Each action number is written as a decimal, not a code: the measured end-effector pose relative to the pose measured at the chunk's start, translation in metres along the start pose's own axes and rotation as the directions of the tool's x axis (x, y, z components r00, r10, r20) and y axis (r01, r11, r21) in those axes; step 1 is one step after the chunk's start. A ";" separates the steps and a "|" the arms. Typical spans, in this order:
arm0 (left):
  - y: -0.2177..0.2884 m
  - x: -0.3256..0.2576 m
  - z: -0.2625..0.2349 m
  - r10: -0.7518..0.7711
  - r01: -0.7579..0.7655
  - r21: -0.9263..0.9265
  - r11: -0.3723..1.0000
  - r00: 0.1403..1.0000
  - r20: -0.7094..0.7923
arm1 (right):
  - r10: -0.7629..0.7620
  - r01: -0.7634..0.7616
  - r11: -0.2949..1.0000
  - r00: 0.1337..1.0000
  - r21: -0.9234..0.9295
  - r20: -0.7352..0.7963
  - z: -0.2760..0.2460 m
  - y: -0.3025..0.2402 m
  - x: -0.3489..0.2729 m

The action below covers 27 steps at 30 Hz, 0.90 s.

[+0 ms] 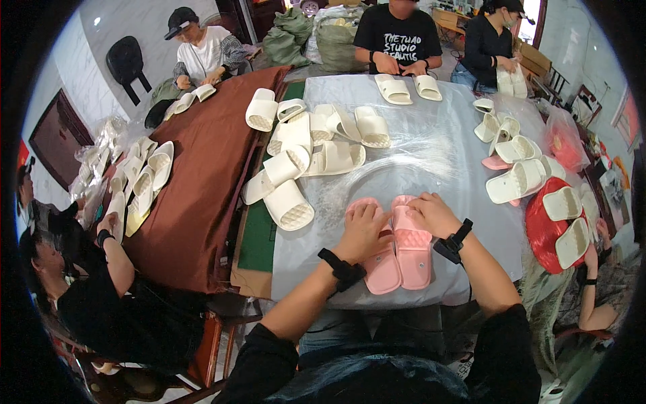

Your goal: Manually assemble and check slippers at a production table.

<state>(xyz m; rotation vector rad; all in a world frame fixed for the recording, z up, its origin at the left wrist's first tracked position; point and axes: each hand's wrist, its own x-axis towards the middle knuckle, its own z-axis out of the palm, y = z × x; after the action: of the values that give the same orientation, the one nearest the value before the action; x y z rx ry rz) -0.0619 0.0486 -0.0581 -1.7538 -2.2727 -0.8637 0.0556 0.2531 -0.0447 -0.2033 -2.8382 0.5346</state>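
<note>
Two pink slippers lie side by side in front of me on the grey sheet covering the table [464, 269], soles down and heel ends toward me. My left hand [365, 232] is closed over the strap of the left pink slipper [383, 271] and hides most of its front half. The right pink slipper [412, 259] is held by my right hand [433, 214], its fingers bent over the toe and the strap's outer side. A fan of thin clear strands [420, 148] is spread just beyond both hands.
A heap of cream slippers [282, 165] lies to the left. More cream slippers [518, 178] and a bundle of red strands [542, 236] line the right edge. A brown-covered table [195, 202] adjoins on the left. Several people work around, one opposite handling a cream pair [393, 89].
</note>
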 end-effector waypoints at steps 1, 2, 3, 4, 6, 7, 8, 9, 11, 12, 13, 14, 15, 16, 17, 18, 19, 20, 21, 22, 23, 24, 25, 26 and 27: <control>-0.004 0.000 -0.002 0.011 -0.010 -0.035 0.999 1.000 0.017 | -0.002 0.002 1.000 1.000 0.018 0.031 -0.007 -0.005 0.002; -0.012 0.000 -0.006 0.002 -0.002 -0.035 0.999 1.000 0.007 | -0.012 0.012 1.000 0.999 0.014 0.036 -0.013 -0.007 0.004; -0.023 0.006 -0.012 -0.030 0.029 -0.032 0.999 0.999 -0.011 | 0.045 -0.049 0.989 0.999 0.142 0.026 -0.023 -0.005 0.005; -0.033 0.009 -0.020 -0.069 0.068 -0.028 0.997 0.997 -0.022 | 0.104 -0.108 0.955 0.994 0.276 0.030 -0.028 -0.002 0.006; -0.049 0.013 -0.041 -0.075 0.078 0.106 0.991 0.997 -0.028 | 0.162 -0.152 0.957 0.987 0.247 -0.019 -0.044 0.011 0.012; -0.053 0.012 -0.049 -0.077 0.083 0.241 0.967 0.996 -0.035 | 0.217 -0.196 0.956 0.973 0.220 -0.074 -0.052 0.020 0.016; -0.057 0.010 -0.049 -0.084 0.090 0.243 0.966 0.996 -0.037 | 0.211 -0.191 0.956 0.975 0.221 -0.069 -0.059 0.031 0.021; -0.066 0.010 -0.043 -0.129 0.115 0.305 0.946 0.991 0.028 | 0.246 -0.222 0.956 0.963 0.193 -0.110 -0.066 0.044 0.028; -0.083 0.011 -0.032 -0.173 0.130 0.369 0.920 0.981 0.085 | 0.275 -0.250 0.954 0.948 0.163 -0.159 -0.075 0.069 0.046; -0.092 0.011 -0.023 -0.169 0.136 0.319 0.938 0.982 0.079 | 0.252 -0.230 0.966 0.939 0.117 -0.234 -0.073 0.086 0.057; -0.102 0.011 -0.016 -0.169 0.144 0.271 0.952 0.983 0.068 | 0.218 -0.206 0.976 0.927 0.070 -0.307 -0.072 0.092 0.069; -0.115 0.013 -0.013 -0.169 0.146 0.275 0.950 0.984 0.062 | 0.211 -0.200 0.977 0.927 0.069 -0.310 -0.070 0.096 0.082; -0.134 0.014 -0.011 -0.148 0.129 0.305 0.943 0.988 0.040 | 0.227 -0.220 0.974 0.932 0.056 -0.281 -0.066 0.095 0.099; -0.139 0.018 -0.014 -0.117 0.102 0.330 0.938 0.993 0.025 | 0.252 -0.251 0.967 0.933 0.040 -0.256 -0.063 0.099 0.109; -0.141 0.019 -0.013 -0.122 0.107 0.334 0.937 0.992 0.023 | 0.248 -0.245 0.969 0.935 0.043 -0.254 -0.057 0.102 0.118; -0.134 0.026 -0.011 -0.154 0.133 0.298 0.945 0.987 0.049 | 0.317 -0.295 0.946 0.930 0.135 -0.185 -0.049 0.113 0.123; -0.128 0.032 -0.012 -0.187 0.161 0.267 0.950 0.980 0.074 | 0.375 -0.344 0.912 0.920 0.224 -0.111 -0.043 0.120 0.128; -0.122 0.037 -0.012 -0.188 0.153 0.291 0.944 0.977 0.097 | 0.359 -0.343 0.926 0.929 0.157 -0.093 -0.036 0.128 0.132; -0.121 0.034 -0.014 -0.202 0.163 0.297 0.941 0.974 0.105 | 0.357 -0.341 0.925 0.931 0.168 -0.079 -0.028 0.126 0.137; -0.122 0.032 -0.016 -0.181 0.153 0.292 0.944 0.981 0.070 | 0.323 -0.320 0.946 0.943 0.043 -0.082 -0.022 0.125 0.142; -0.122 0.032 -0.018 -0.158 0.141 0.286 0.948 0.987 0.035 | 0.288 -0.295 0.952 0.954 -0.084 -0.082 -0.018 0.125 0.148; -0.126 0.032 -0.016 -0.156 0.149 0.254 0.956 0.988 0.007 | 0.316 -0.323 0.943 0.945 -0.086 -0.083 -0.016 0.129 0.154; -0.120 0.030 -0.022 -0.168 0.157 0.254 0.954 0.986 0.019 | 0.321 -0.329 0.943 0.939 -0.044 -0.126 -0.019 0.126 0.157; -0.114 0.028 -0.027 -0.200 0.189 0.303 0.934 0.980 0.007 | 0.327 -0.338 0.940 0.931 -0.044 -0.166 -0.022 0.123 0.157; -0.106 0.028 -0.035 -0.229 0.219 0.351 0.910 0.973 -0.012 | 0.327 -0.344 0.938 0.921 -0.047 -0.210 -0.028 0.116 0.158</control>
<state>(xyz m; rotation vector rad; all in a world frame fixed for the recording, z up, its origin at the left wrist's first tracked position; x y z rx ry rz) -0.1762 0.0377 -0.0537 -1.3801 -2.4932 -0.4241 -0.0780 0.3984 -0.0297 -0.7286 -2.6408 0.4317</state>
